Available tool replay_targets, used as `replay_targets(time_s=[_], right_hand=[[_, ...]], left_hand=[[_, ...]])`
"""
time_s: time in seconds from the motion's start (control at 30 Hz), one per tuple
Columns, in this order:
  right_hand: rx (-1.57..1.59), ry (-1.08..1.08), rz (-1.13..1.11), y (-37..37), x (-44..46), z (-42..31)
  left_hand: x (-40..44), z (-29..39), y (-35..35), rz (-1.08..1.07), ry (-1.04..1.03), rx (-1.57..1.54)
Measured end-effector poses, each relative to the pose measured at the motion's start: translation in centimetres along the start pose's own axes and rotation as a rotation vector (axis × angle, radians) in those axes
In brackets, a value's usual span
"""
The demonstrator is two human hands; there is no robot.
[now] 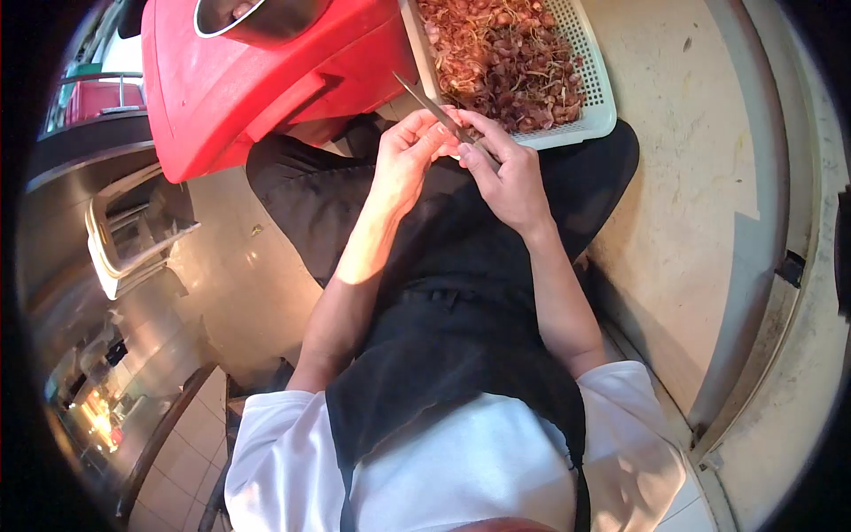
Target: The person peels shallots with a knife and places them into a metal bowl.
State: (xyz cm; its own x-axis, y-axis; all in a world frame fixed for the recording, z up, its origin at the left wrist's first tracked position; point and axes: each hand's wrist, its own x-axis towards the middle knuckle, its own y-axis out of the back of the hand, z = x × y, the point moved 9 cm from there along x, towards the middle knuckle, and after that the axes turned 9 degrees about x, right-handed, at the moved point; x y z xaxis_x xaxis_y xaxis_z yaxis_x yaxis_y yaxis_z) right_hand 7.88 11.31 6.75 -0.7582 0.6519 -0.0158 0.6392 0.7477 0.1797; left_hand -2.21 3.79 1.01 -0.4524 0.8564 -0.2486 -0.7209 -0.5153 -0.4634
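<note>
My right hand [507, 173] is wrapped round the handle of a knife [435, 108], whose blade points up and to the left. Fingertips of my left hand [408, 160] pinch a small pale piece beside the blade; it is mostly hidden and I cannot make out what it is. Both hands nearly touch, above my lap. Just beyond them a pale green perforated basket [596, 66] holds many small reddish bulbs and dark, dry peelings [523, 80].
A red plastic stool or box [266, 89] stands at the upper left, with a metal bowl [292, 19] on it. A whitish rack-like object [111, 235] is at the left. Along the right side runs a wall edge [762, 310].
</note>
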Motion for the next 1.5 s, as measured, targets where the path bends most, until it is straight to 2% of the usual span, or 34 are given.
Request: replay_targets(time_s=[0.13, 0.23, 0.37, 0.47, 0.57, 0.87, 1.07, 1.17, 1.27, 1.37, 1.5], right_hand=[[0.09, -0.06, 0.042, 0.4, 0.0, 1.5], [0.222, -0.138, 0.083, 0.8, -0.1, 2.5], [0.293, -0.221, 0.119, 1.5, -0.5, 3.8], [0.278, -0.16, 0.08, 1.0, -0.6, 2.6], [0.113, -0.08, -0.005, 0.6, -0.6, 1.4], [0.143, -0.046, 0.053, 1.0, -0.6, 1.4], [0.31, -0.221, 0.023, 0.9, -0.9, 3.4], [0.423, -0.224, 0.052, 0.7, -1.0, 3.9], [0.377, -0.251, 0.047, 1.0, -1.0, 3.9], [0.213, -0.188, 0.01, 1.3, -1.0, 2.5], [0.192, -0.054, -0.031, 0.9, -0.9, 0.7]], left_hand=[[-0.1, -0.4, -0.1, 0.013, 0.005, 0.118], [-0.1, 0.0, -0.8, -0.047, 0.007, 0.028], [0.0, -0.5, -0.5, 0.005, 0.053, 0.022], [-0.1, -0.4, -0.8, -0.024, 0.055, 0.005], [-0.2, -0.6, -1.0, -0.071, 0.055, -0.004], [-0.3, -0.9, -1.0, -0.092, 0.022, 0.014], [-0.1, -1.1, -1.0, -0.077, 0.054, 0.045], [-0.1, -1.3, -0.8, -0.066, 0.077, 0.035], [-0.2, -1.2, -0.9, -0.042, 0.103, 0.05], [-0.3, -1.2, -0.7, -0.015, 0.088, 0.111], [-0.1, -1.2, -0.5, -0.047, 0.051, 0.193]])
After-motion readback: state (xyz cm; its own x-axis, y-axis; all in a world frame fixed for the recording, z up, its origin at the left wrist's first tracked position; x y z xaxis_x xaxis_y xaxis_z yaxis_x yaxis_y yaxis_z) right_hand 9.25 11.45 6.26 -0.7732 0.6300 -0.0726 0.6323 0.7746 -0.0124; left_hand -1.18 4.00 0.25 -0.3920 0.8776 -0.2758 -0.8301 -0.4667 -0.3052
